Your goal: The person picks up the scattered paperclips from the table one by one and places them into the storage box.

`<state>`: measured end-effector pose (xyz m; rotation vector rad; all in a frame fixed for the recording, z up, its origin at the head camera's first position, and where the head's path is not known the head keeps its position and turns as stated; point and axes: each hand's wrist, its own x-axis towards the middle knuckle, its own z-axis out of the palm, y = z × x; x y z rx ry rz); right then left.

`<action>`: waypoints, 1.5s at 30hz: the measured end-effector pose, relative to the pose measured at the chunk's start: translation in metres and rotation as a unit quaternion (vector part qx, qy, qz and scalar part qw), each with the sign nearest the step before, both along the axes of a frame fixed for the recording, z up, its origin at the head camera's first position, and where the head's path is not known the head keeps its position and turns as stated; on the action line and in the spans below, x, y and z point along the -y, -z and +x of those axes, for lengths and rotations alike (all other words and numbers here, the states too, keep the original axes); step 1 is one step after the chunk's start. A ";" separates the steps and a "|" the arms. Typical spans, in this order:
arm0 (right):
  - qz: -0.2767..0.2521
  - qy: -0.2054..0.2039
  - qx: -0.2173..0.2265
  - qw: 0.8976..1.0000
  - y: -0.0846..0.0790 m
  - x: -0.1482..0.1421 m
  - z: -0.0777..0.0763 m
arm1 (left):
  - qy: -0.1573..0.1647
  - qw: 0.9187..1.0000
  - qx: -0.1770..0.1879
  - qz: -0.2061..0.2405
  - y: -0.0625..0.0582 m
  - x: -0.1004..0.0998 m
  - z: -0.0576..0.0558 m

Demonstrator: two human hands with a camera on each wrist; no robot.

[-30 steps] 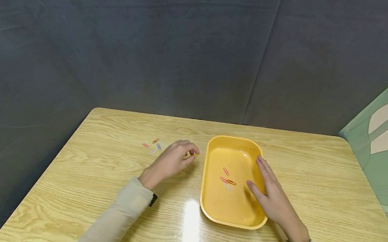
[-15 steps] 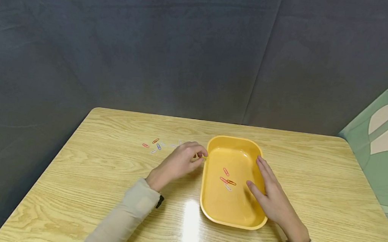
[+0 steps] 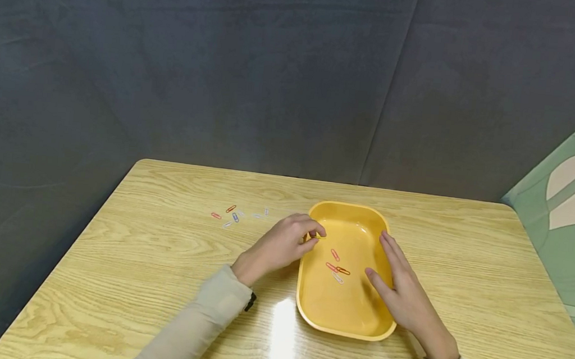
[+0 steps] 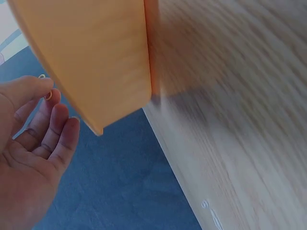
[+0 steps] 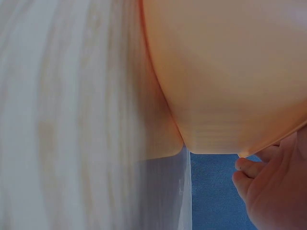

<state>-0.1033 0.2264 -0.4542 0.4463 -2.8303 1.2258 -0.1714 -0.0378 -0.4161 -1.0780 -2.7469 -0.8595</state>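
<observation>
Left hand [image 3: 282,244] had been shifted rightward, from table [image 3: 440,231] beside the tray to over the left rim of yellow plastic tray [image 3: 346,333]. Yellow paper clip [image 3: 320,237] was pinched between thumb and fingertips, now carried inside the rim near the tray's far-left corner, not yet let go; the transfer was judged nearly complete for this clip. Two white paper clips [image 3: 257,216], partly or wholly covered by the hand a second earlier, had been uncovered on the table. Right hand [image 3: 403,287] was kept in place, fingers straight along the tray's right rim, thumb spread over the interior, nothing gripped.

Tray contents: four clips, grouped mid-floor: two pink paper clips [image 3: 335,255], one brown-orange paper clip [image 3: 343,270], one whitish paper clip [image 3: 338,277]. Outside, toward the table's far edge, left of the tray, red paper clip [image 3: 216,215], orange paper clip [image 3: 231,209], blue paper clip [image 3: 235,217] and several pale ones were left scattered.
</observation>
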 end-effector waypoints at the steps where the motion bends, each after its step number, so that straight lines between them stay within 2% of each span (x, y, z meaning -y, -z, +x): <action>1: 0.000 0.000 0.000 1.000 0.000 0.000 0.000 | 0.001 1.000 -0.002 -0.001 0.001 -0.002 0.000; 12: 0.002 0.000 0.002 1.000 0.000 0.000 0.000 | 0.001 1.000 -0.006 -0.009 0.003 -0.012 0.000; 23: 0.000 0.004 0.005 1.000 0.000 0.000 -0.001 | 0.010 1.000 0.017 -0.023 0.009 -0.025 -0.002; 32: -0.006 -0.003 0.000 1.000 0.001 0.001 -0.001 | 0.004 0.998 0.015 -0.053 0.015 -0.036 -0.002; 37: -0.008 -0.003 0.001 1.000 0.000 0.001 -0.001 | 0.003 0.998 0.009 -0.068 0.020 -0.041 -0.002; 45: -0.008 -0.001 -0.004 1.000 0.001 0.001 -0.001 | -0.003 0.996 -0.021 -0.083 0.026 -0.046 0.000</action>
